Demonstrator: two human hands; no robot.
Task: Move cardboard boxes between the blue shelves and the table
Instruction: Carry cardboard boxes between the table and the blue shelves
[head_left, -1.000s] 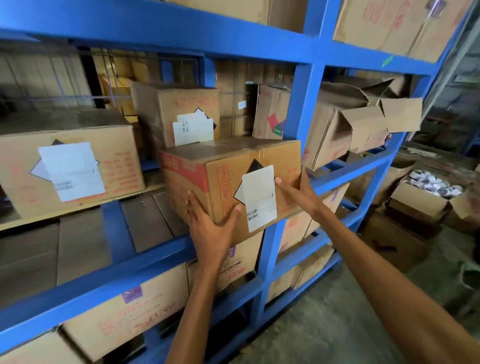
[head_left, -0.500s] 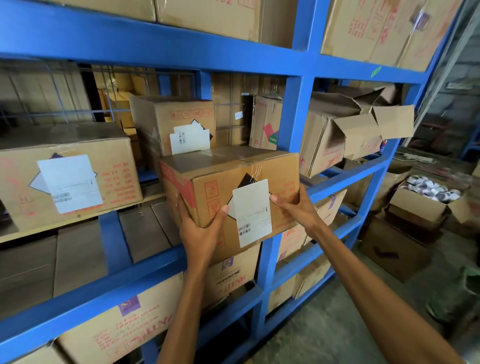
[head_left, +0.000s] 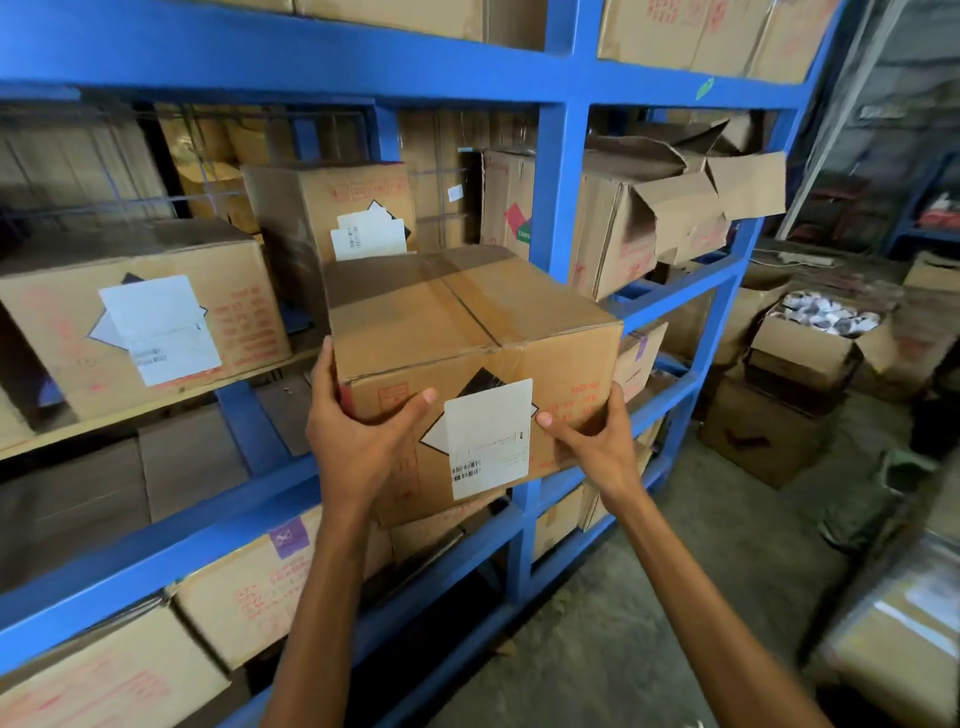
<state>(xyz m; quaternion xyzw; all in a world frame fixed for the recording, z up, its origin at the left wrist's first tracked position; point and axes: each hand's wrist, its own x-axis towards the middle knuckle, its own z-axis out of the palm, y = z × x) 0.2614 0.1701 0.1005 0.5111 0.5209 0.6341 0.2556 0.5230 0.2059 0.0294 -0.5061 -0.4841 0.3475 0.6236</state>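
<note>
A taped cardboard box (head_left: 467, 332) sits in front of the blue shelves (head_left: 561, 208), its far end at the middle shelf's front edge and its near end out past it. The left hand (head_left: 358, 441) is clamped on the box's near left corner, thumb across the front face. The right hand (head_left: 592, 441) grips the near right corner beside the white label (head_left: 488, 441). An open box (head_left: 810, 338) of small items stands on the floor at right.

A taped brown cardboard box (head_left: 467, 332) sits mid-frame before the blue metal shelves (head_left: 563, 171), open-flapped cardboard carton (head_left: 670, 208) at upper right.
</note>
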